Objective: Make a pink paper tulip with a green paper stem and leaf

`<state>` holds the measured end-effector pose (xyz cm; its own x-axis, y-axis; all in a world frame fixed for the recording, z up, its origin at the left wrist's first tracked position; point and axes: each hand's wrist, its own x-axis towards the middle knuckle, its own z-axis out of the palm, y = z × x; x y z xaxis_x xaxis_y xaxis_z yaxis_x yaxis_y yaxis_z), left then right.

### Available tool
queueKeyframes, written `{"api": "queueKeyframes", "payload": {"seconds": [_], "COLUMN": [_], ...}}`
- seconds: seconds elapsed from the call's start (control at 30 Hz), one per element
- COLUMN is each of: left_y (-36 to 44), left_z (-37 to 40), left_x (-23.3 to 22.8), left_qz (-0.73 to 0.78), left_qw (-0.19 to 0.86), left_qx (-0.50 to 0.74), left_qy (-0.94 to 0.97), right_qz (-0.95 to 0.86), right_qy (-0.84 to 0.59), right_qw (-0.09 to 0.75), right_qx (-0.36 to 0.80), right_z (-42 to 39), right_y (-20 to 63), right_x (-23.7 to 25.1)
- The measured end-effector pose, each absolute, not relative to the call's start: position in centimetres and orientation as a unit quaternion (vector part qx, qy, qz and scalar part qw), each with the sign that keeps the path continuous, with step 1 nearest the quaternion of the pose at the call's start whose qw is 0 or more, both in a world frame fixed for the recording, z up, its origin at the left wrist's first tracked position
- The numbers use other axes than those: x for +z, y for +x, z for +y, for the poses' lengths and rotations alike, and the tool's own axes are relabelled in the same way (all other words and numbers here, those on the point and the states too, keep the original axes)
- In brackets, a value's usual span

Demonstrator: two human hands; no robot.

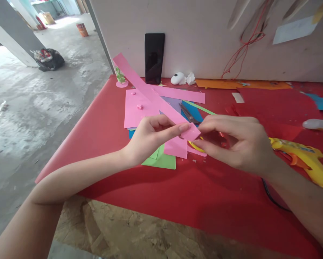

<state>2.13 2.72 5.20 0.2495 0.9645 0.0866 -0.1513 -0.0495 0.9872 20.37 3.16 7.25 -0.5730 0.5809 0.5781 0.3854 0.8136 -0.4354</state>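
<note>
A long pink paper strip (pixel 147 90) rises from my hands toward the far left. My left hand (pixel 153 138) pinches its near end between thumb and forefinger. My right hand (pixel 236 144) grips the same end from the right, fingertips touching the strip's corner. Both hands hover above a pile of coloured paper sheets (pixel 139 108) in pink, green and blue on the red table cover (pixel 156 187). A pair of scissors (pixel 189 116) lies on the pile just behind my fingers.
A yellow glue gun (pixel 307 158) lies to the right of my right wrist. A black phone (pixel 154 57) leans on the white back wall, with a white oval object (pixel 177 78) beside it. Orange paper (pixel 242 84) and red sheets lie at the back right.
</note>
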Motion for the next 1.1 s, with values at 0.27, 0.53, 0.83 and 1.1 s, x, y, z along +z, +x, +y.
{"api": "queueKeyframes", "payload": {"seconds": [0.27, 0.53, 0.83, 1.1], "left_y": [2.0, 1.8, 2.0, 2.2], "left_z": [2.7, 2.4, 2.7, 2.5], "left_x": [5.1, 5.5, 5.5, 5.9], "left_qz": [0.35, 0.251, 0.308, 0.328], "left_qw": [0.61, 0.671, 0.672, 0.661], "left_qx": [0.474, 0.444, 0.482, 0.481], "left_qy": [0.529, 0.539, 0.47, 0.473], "right_qz": [-0.818, -0.698, -0.765, -0.828], "right_qy": [-0.338, -0.348, -0.384, -0.35], "right_qw": [0.368, 0.341, 0.478, 0.437], "right_qx": [0.283, 0.525, 0.195, 0.048], "right_z": [2.0, 2.3, 1.3, 1.1], "right_y": [19.9, 20.5, 19.2, 19.9], "right_x": [7.5, 7.4, 7.0, 6.9]}}
